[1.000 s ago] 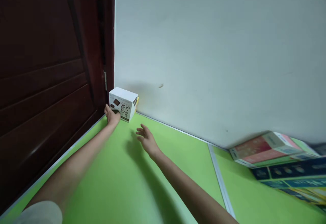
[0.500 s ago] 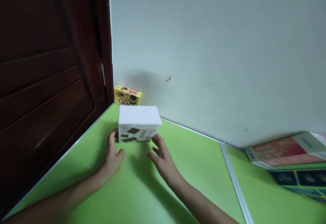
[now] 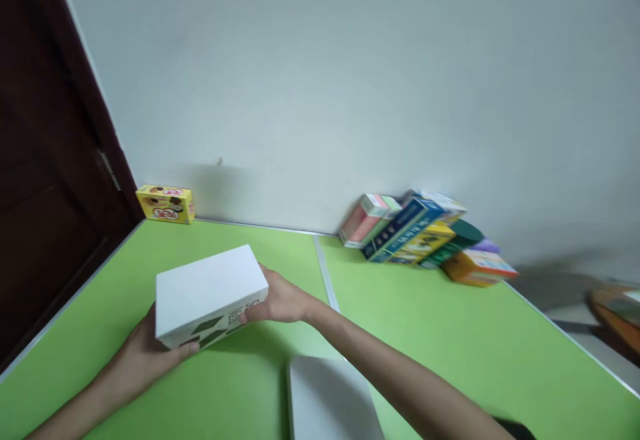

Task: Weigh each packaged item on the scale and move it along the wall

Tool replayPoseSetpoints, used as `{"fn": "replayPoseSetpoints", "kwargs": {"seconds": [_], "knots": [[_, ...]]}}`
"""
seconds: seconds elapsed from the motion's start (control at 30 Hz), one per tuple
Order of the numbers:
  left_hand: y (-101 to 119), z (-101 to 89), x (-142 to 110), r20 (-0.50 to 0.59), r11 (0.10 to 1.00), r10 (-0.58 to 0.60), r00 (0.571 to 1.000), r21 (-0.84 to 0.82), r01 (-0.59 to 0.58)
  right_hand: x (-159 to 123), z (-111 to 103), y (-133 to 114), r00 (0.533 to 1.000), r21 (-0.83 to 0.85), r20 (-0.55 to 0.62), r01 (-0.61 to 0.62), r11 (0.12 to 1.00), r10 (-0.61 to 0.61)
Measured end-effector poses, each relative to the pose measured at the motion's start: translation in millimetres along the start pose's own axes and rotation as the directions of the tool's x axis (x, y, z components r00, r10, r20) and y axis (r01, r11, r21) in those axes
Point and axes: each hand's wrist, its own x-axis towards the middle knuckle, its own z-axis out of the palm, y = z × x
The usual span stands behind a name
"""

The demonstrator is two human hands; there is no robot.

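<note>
A white box (image 3: pixel 210 287) with dark diamond shapes and lettering on its front is held between my two hands, tilted above the green table. My left hand (image 3: pixel 153 353) grips its near left corner, the thumb lying along the lower front edge. The right end is in my right hand (image 3: pixel 277 297), thumb on the front face and the other fingers hidden behind the box. Below my right forearm lies a flat grey slab (image 3: pixel 330 400), cut off by the bottom of the view.
A yellow printed box (image 3: pixel 167 204) stands in the far left corner by the dark door (image 3: pixel 45 160). Several colourful boxes (image 3: pixel 415 230) lean in a row against the wall. The green table (image 3: pixel 450 333) has a pale seam and a light edge strip at right.
The white box has come nearer and turned at an angle. My fingers, looser around it before, now grip both ends. The view has swung right, bringing in the leaning boxes and grey slab.
</note>
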Motion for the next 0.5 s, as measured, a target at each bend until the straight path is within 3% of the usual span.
{"fn": "replayPoseSetpoints", "kwargs": {"seconds": [0.13,0.27,0.4,0.5], "knots": [[44.4,30.5,-31.7,0.145,0.999,0.047,0.988,0.002,-0.048,-81.4,-13.6,-26.3,0.991,-0.094,-0.126,-0.048,0.994,0.036],[73.4,72.7,-54.9,0.317,0.990,0.143,0.937,-0.028,-0.141,-158.6,-23.5,-32.0,0.977,-0.117,-0.212,-0.048,0.992,0.023],[73.6,108.6,-66.7,0.430,0.973,0.200,0.880,0.018,-0.230,-212.6,-20.0,-23.1,0.945,-0.148,-0.326,-0.077,0.986,0.025],[63.4,126.4,-68.5,0.439,0.975,0.189,0.879,0.025,-0.222,-231.1,-15.4,-14.0,0.924,-0.125,-0.378,-0.116,0.985,0.061]]}}
